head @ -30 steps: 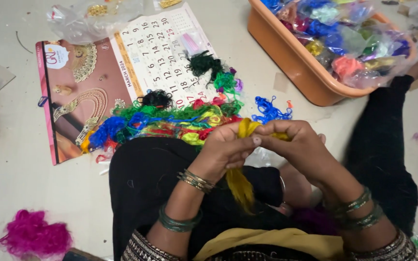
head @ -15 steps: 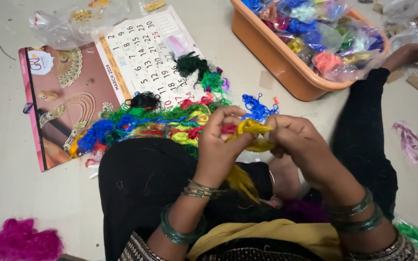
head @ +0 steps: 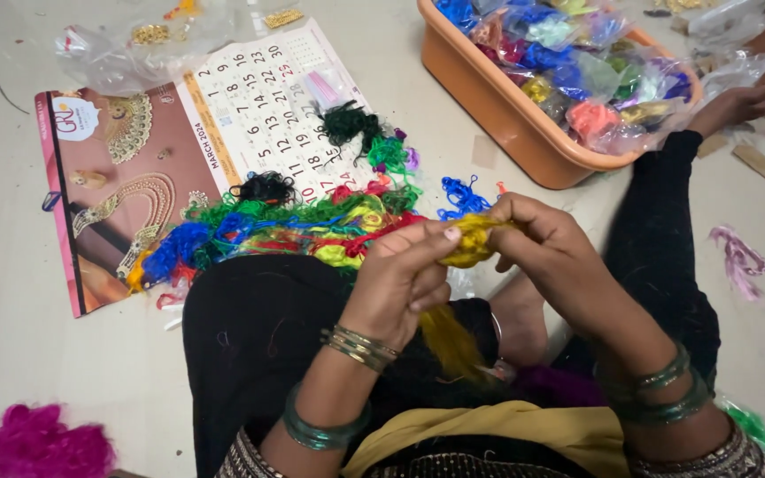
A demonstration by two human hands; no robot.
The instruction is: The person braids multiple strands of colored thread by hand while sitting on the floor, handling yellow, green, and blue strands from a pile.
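While you are sitting on the floor with your legs stretched out in black cloth, you are working a small bundle of yellow thread between both hands above your lap, and that is the step in hand: gathering and shaping the bundle at its top. Your left hand is pinching the yellow thread from the near side, thumb and fingertips closed on it, while your right hand is gripping the same bundle from the far side with fingers curled round it. A loose yellow tail is hanging down below your left hand toward your lap. Just beyond your hands, a row of mixed coloured threads is lying across a wall calendar spread flat on the floor, with a small blue tuft lying just beside its right end. An orange tub holding clear packets of coloured material is standing well apart to the upper right. A magenta clump is resting near your left elbow, apart from the work. In my judgement the next move calls for keeping both pinches firm so the strands are not slipping, and for drawing the hanging tail evenly; whether the bundle is already tied cannot be told, as your fingers are covering it.
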